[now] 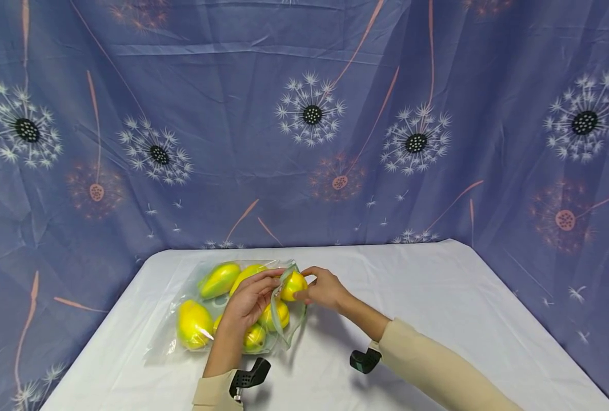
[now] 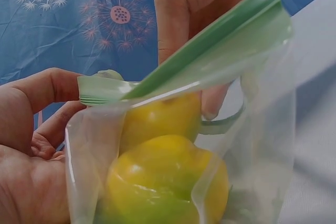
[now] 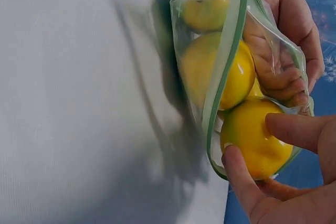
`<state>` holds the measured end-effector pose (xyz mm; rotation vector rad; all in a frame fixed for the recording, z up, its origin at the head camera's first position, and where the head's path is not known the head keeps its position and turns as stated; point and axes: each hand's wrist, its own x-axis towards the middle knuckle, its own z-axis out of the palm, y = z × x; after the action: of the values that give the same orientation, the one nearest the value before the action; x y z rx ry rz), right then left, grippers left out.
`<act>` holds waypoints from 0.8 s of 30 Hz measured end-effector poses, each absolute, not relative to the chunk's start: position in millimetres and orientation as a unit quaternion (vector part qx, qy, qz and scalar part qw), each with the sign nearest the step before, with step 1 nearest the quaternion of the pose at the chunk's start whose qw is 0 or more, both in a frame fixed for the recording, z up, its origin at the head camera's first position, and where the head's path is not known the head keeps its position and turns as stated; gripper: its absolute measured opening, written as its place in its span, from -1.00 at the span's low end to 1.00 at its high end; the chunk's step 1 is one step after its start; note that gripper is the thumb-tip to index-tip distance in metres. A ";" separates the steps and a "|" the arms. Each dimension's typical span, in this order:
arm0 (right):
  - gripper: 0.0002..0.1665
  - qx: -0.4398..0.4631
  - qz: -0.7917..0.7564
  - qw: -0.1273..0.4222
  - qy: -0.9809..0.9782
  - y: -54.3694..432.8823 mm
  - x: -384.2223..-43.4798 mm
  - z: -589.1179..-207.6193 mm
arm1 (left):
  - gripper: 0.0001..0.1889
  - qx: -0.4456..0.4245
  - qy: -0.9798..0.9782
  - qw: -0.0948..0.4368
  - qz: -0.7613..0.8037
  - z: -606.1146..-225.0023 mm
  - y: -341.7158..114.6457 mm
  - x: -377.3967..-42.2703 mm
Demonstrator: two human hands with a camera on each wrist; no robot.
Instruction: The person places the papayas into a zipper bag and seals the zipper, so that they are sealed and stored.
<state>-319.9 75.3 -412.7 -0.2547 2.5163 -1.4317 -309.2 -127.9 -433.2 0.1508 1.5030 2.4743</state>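
Observation:
A clear zip bag (image 1: 217, 342) with a green zip strip (image 2: 210, 51) lies on the table with several yellow-green mangoes (image 1: 193, 325) inside. My left hand (image 1: 248, 299) reaches over the bag and holds its edge by the mouth, fingers at one end of the strip in the left wrist view. At the open mouth, my right hand (image 1: 327, 288) grips a yellow mango (image 3: 254, 140) between thumb and fingers. That mango sits just inside the green rim, and two more mangoes show behind the clear plastic in the right wrist view.
A white cloth (image 1: 387, 274) covers the table. Behind it hangs a blue curtain (image 1: 232, 142) with dandelion prints. Black wrist cameras (image 1: 364, 361) are strapped at both sleeves, near the tabletop.

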 end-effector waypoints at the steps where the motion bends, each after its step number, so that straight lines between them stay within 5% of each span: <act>1: -0.20 -0.081 -0.498 0.122 0.855 74.9 -320.8 -413.5 | -0.56 0.052 0.513 0.121 0.848 -433.4 -128.0 -309.1; 8: -0.12 -0.059 -0.548 0.159 0.819 72.9 -327.9 -419.2 | -0.62 0.057 0.508 0.120 0.851 -434.1 -129.6 -308.2; 13: -0.28 -0.065 -0.567 0.169 0.803 73.3 -331.0 -422.1 | -0.64 0.050 0.506 0.119 0.853 -433.4 -129.9 -307.7; 24: -0.53 -0.035 -0.561 0.105 0.820 68.8 -331.2 -431.4 | -0.69 0.034 0.508 0.115 0.853 -430.7 -128.2 -305.4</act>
<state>-331.2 68.8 -431.4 -0.1019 2.4185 -1.6545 -305.4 -128.2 -430.7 0.0989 1.4879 2.5006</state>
